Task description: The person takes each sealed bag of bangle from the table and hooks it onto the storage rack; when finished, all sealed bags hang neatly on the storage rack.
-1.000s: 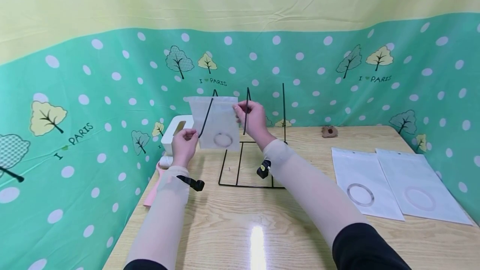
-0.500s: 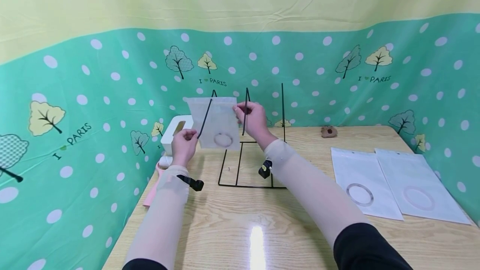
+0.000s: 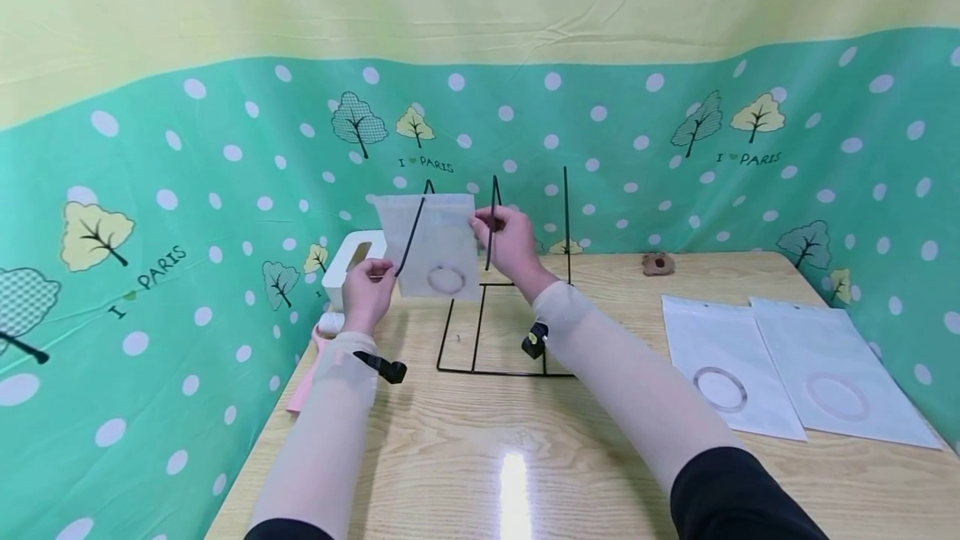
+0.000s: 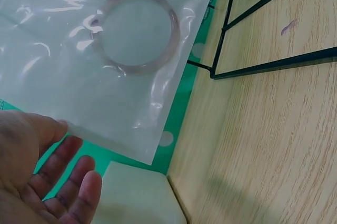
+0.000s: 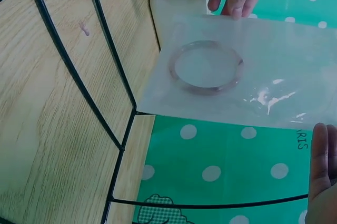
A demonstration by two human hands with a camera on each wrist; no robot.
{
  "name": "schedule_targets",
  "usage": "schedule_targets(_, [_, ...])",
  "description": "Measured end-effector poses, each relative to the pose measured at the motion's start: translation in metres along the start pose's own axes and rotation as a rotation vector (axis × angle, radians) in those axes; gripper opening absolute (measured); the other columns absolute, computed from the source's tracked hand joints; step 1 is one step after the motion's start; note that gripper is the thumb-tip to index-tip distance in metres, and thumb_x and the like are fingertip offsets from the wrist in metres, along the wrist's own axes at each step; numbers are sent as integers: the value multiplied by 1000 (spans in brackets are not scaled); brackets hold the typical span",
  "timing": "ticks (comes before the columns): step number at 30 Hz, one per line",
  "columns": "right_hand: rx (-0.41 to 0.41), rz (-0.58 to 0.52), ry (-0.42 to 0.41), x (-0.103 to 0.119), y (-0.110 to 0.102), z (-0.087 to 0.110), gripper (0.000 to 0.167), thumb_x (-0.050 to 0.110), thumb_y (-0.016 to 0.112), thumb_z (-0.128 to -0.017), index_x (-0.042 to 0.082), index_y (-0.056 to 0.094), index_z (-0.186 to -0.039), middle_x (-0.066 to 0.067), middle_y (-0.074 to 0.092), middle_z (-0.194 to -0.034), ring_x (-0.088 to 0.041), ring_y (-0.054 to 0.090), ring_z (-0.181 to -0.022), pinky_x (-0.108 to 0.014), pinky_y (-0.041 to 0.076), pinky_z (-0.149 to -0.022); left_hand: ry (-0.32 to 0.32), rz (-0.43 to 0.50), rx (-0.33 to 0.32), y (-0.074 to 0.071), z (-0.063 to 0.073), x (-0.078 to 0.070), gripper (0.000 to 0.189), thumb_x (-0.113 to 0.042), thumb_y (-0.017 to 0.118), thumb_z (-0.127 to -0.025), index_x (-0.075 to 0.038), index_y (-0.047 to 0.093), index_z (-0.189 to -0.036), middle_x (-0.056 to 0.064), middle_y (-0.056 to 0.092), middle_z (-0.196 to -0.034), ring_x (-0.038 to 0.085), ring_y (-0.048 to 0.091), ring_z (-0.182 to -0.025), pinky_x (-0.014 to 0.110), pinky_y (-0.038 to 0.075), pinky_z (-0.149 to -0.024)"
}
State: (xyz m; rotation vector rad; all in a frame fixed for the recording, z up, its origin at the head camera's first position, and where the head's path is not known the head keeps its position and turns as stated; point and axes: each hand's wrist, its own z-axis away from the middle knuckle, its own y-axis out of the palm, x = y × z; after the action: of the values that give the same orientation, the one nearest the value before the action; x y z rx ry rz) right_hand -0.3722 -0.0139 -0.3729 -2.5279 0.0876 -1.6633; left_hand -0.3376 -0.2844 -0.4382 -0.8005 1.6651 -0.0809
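Note:
A translucent plastic bag (image 3: pixel 442 232) with a pale bangle (image 4: pixel 175 37) inside stands upright at the black wire rack (image 3: pixel 506 372). One slanted wire of the rack crosses in front of the bag. My left hand (image 3: pixel 367 294) pinches the bag's left edge between thumb and forefinger, its other fingers loosely bent in the left wrist view. At the upper right edge of the bag, my right hand (image 3: pixel 510 240) has its fingertips right beside the plastic. In the right wrist view its fingers (image 5: pixel 319 155) are straight, with nothing gripped.
Two more bags, a left one (image 3: pixel 693 336) and a right one (image 3: pixel 832 340), lie flat on the right with a ring-shaped bangle in each. A white box (image 3: pixel 336 282) and a pink object (image 3: pixel 306 390) stand at the left. A small brown object (image 3: pixel 658 263) sits at the back.
The fingertips of my right hand have come slightly away to the right from the bag's upper edge. My left hand and the bag have stayed in place.

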Motion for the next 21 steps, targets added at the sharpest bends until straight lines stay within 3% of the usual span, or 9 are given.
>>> schedule_targets(3, [15,42,-18,-1,-3,2,22,23,75,-100,8,77,-115,-8,63,-102,-28,68,-84,-44,61,-71,-14,-1,-14,-1,2,-1,19,-27,70,-100,-13,74,-112,8,71,-111,27,68,-100,42,54,-84])
schedule_targets(8, [49,113,-63,-2,-10,7,25,28,74,-100,11,76,-119,-5,65,-101,-25,67,-85,-33,55,-65,17,11,-54,-4,6,-2,22,-26,71,-99,-12,71,-117,8,69,-116,29,68,-103,44,54,-89])
schedule_targets(16, [115,96,-67,6,-29,27,31,28,77,-99,13,73,-125,-4,67,-116,-22,65,-98,-37,57,-78,21,1,-109,-10,19,-4,31,-27,71,-99,-11,67,-125,9,61,-125,32,63,-112,47,51,-94])
schedule_targets(21, [163,150,-114,8,-47,45,31,22,75,-100,12,71,-129,-8,64,-124,-18,66,-104,-35,58,-90,87,-1,-108,-11,33,-3,29,-23,72,-98,-10,66,-124,9,61,-124,36,63,-113,48,49,-94])
